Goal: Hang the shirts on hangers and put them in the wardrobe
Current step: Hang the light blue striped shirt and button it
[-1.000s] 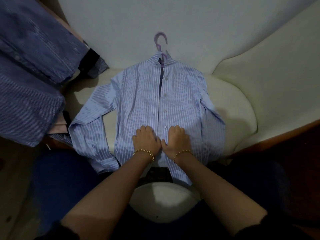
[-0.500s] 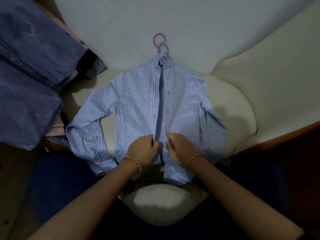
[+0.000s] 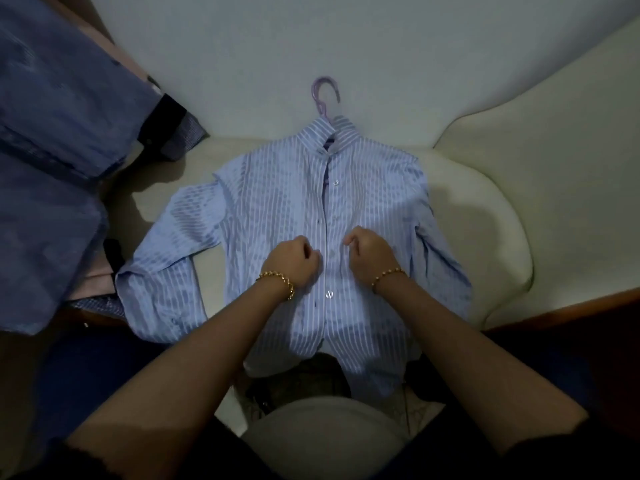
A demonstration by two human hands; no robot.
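Head view looks down on the left hand (image 3: 289, 258) and the right hand (image 3: 370, 252), both resting knuckles-up on the front of a pale blue striped shirt (image 3: 277, 202). They sit on either side of its buttoned placket, about halfway down, close together but not touching. Both hands have tightly curled fingers with the tips tucked under. It cannot be told whether they pinch the cloth or only press on it. A gold bracelet (image 3: 277, 280) circles the left wrist, and a second bracelet (image 3: 388, 274) circles the right.

The shirt lies flat, front up, on the seat of a cream sofa (image 3: 485, 220). Its collar points toward the backrest, and its hem spills over the front edge of the seat. Only the purple hook of the hanger (image 3: 323, 93) shows, sticking out past the collar; the rest is hidden inside the shirt.

A pile of darker blue striped shirts (image 3: 52, 150) covers the sofa arm on the left hand's side and is cut off by the frame edge. The room is dim. A pale rounded shape (image 3: 329, 441) between the forearms is too dark to make out.
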